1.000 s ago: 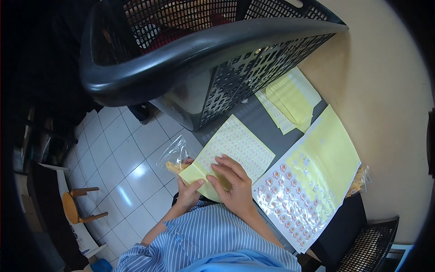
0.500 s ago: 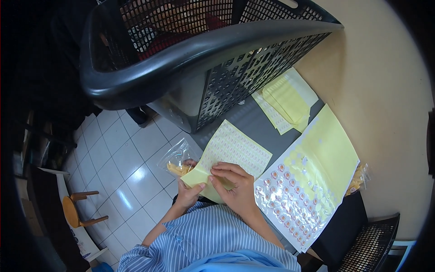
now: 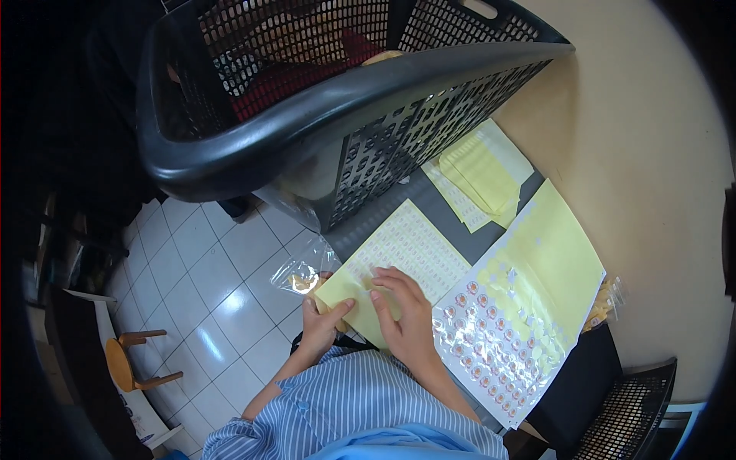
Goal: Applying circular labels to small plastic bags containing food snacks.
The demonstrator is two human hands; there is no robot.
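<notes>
My left hand (image 3: 322, 326) grips the lower left corner of a sticker sheet (image 3: 420, 244), its thumb lying on the bare yellow backing. Rows of small pale labels cover the sheet's upper part. Beside the same hand, partly under the sheet, is a clear plastic bag (image 3: 303, 270) with pale yellow pieces in it; whether the fingers also hold it is hidden. Over the sheet hovers my right hand (image 3: 406, 313), thumb and fingers stretched and apart, and I see nothing between them. To its right lies a larger sheet of round stickers (image 3: 491, 349), partly peeled to yellow backing.
A big black plastic crate (image 3: 253, 153) with packed goods stands ahead. More yellow sheets (image 3: 479, 176) lie against it on the grey surface. At right are another bag of yellow pieces (image 3: 606, 303), a black basket (image 3: 625, 414) and a beige tabletop (image 3: 644, 153). A wooden stool (image 3: 123, 360) stands left.
My right hand's fingers have spread and drawn away from the left thumb. The small sticker sheet now lies flatter and slightly to the right, with the bag sitting lower behind it.
</notes>
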